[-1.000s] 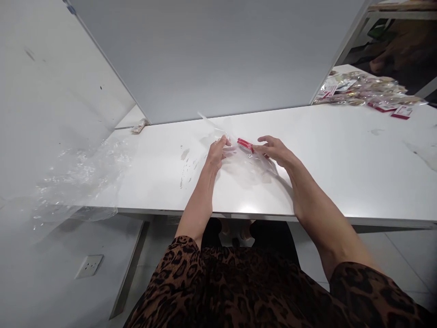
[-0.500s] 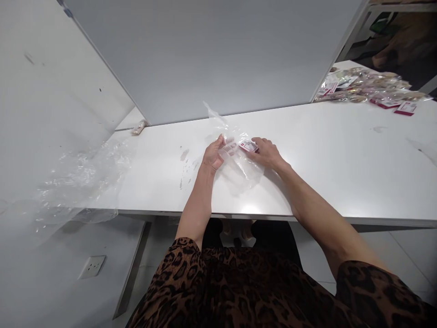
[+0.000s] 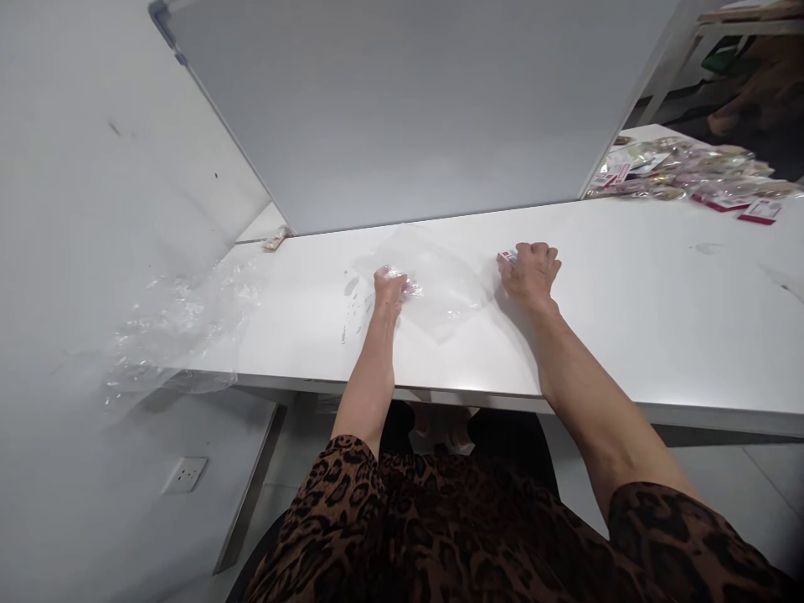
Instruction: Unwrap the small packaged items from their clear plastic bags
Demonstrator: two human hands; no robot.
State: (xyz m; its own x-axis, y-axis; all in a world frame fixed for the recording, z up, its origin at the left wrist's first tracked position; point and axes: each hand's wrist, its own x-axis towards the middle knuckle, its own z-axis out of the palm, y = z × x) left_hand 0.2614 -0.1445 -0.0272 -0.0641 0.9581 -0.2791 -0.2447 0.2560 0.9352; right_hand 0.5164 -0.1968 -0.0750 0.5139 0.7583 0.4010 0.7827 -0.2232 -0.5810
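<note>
1. White table spans the view, with a grey panel along its far edge and a pale wall on the left.
2. Clear bag lies mid-table between the hands, thin and loosely spread.
3. Left hand is closed on the bag's left part, pinching bunched, shiny plastic.
4. Right hand is by the bag's right edge, fingers curled around a red-and-white card; the hand covers part of the card, and whether card and bag touch I cannot tell.
5. Crumpled plastic is heaped at the table's left end.
6. Small packet sits near the panel's left corner.
7. Wrapped packets with red-and-white labels are piled at the far right.
8. Marks dot the tabletop left of the bag.
</note>
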